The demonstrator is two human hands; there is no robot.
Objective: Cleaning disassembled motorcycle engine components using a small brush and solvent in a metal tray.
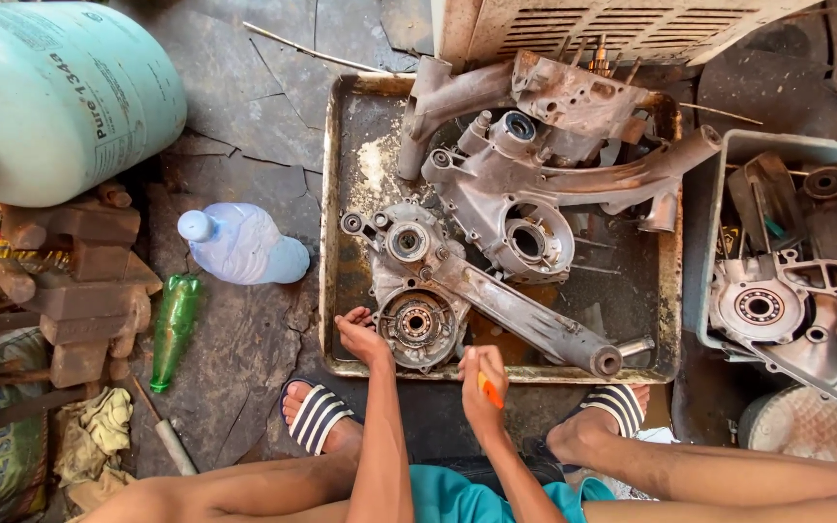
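Observation:
I squat before a rusty metal tray (346, 145) on the ground. Several grimy engine casing parts lie in it. My left hand (360, 337) rests on the tray's near rim, its fingers touching a round casing with a bearing (417, 323). My right hand (481, 378) is closed around a small orange-handled tool (489, 389) just in front of the tray, beside a long casing arm (535, 324). A larger casing (525, 228) lies behind it in the tray.
A pale green gas cylinder (60, 92) lies at top left. A clear plastic bottle (244, 244) and a green bottle (174, 329) lie left of the tray. A grey tub (728, 155) with more casings stands on the right. My sandalled feet (317, 416) flank my hands.

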